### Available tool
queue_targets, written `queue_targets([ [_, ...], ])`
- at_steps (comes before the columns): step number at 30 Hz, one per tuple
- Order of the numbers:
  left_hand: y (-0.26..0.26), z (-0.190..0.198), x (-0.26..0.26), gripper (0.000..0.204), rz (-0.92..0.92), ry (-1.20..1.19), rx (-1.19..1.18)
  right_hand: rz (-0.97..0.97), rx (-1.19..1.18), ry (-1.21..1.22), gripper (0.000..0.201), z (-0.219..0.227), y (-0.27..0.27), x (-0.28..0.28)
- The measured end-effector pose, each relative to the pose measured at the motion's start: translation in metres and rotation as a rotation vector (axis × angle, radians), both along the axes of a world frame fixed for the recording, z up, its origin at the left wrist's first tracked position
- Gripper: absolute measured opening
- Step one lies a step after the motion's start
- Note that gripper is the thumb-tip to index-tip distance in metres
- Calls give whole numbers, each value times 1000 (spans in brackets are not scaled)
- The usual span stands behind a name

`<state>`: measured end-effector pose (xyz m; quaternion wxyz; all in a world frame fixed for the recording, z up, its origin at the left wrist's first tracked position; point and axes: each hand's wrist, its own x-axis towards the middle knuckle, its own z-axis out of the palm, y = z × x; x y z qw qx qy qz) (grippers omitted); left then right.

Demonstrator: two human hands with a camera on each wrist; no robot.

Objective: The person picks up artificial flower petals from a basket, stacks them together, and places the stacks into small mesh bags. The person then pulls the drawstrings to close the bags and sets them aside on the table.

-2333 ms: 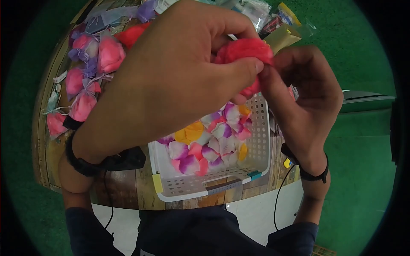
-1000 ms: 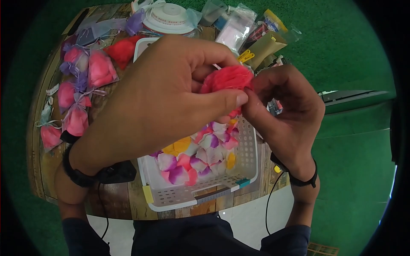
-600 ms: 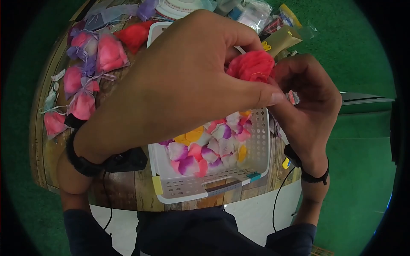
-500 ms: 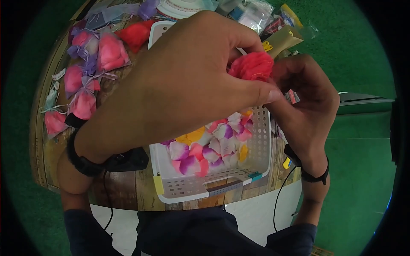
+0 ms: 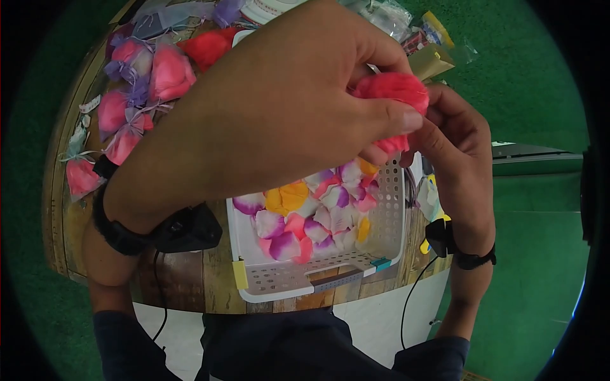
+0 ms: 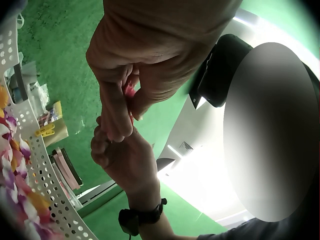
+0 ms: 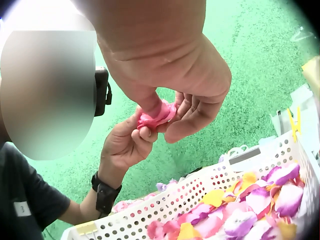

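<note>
In the head view, my left hand (image 5: 311,95) grips a bundle of bright pink fabric petals (image 5: 395,89), thumb in front and fingers curled behind. My right hand (image 5: 462,136) meets it from the other side, thumb and fingers pinching the bundle's edge. The right wrist view shows the layered pink petals (image 7: 159,116) between the fingertips of both hands. In the left wrist view the fingers cover most of the bundle. Both hands are raised above a white perforated basket (image 5: 273,293) holding loose white-purple, pink and yellow petals (image 5: 283,244).
Several sheer drawstring pouches (image 5: 171,73) filled with pink stand on the wooden table's (image 5: 184,279) left side. A red pouch (image 5: 208,49) lies behind the left forearm. Clear plastic packets (image 5: 387,19) and a brown paper packet (image 5: 432,62) are at the back right. A yellow clip (image 7: 295,124) grips the basket's rim.
Both hands keep hold of the pink bundle, which sits a little farther right in the head view. The right hand's fingers have shifted, and its grip is now lower on the bundle's edge.
</note>
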<state>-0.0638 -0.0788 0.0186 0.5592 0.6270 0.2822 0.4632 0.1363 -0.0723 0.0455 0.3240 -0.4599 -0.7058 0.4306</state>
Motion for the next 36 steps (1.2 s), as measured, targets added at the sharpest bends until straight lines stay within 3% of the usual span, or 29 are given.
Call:
queue_targets([
  [5,-3,7,0,27,-20,141,145,30,53,55,14,-5,0,2],
  [16,-3,3,2,24,74,73,52,-15,239,-60,12,-7,-6,1],
  [23,2,-7,-6,23,30,24,-2,8,166,55,26,-6,-8,2],
  [26,3,-9,-5,23,-14,-66,-37,32,172,128,24,-8,-9,-1],
  [36,-2,-1,-4,28,-30,-23,-102,-47,126,144,20,-8,-9,-3],
])
